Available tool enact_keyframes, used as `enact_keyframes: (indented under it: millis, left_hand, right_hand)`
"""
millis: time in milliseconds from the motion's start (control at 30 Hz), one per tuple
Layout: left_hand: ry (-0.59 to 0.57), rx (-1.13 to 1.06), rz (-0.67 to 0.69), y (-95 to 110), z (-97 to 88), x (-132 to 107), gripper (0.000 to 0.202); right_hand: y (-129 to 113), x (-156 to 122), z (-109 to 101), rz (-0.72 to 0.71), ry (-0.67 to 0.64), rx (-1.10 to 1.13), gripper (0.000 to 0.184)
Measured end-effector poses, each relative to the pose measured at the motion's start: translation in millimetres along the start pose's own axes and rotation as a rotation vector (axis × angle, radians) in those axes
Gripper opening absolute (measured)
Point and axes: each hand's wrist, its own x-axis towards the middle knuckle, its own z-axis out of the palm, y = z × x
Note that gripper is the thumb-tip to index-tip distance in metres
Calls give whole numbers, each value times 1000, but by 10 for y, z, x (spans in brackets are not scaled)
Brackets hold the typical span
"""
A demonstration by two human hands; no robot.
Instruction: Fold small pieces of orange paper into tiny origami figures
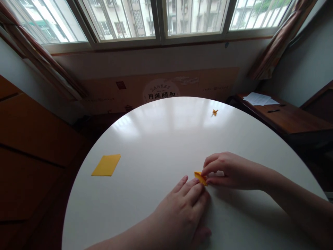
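Left hand [186,208] palm-down, fingers flat against small orange folded paper [200,177] near the front of the white round table [156,146]; right hand [231,172] pinching that paper closed between fingertips; cardboard box [161,91] beyond printed "月满颐和"

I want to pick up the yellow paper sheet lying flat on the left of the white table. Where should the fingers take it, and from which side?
The yellow paper sheet lies flat on the white table, so nothing stands up to pinch. Probably best: come from the left, where its near-left corner lies close to the table rim, slide it until it overhangs, then pinch that corner from above and below.
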Motion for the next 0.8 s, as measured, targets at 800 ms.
enact_keyframes:
  millis: [800]
  left_hand:
    - [67,95,-26,27,20,-27,55]
  right_hand:
    - [-32,-41,353,-80,235,-122,13]
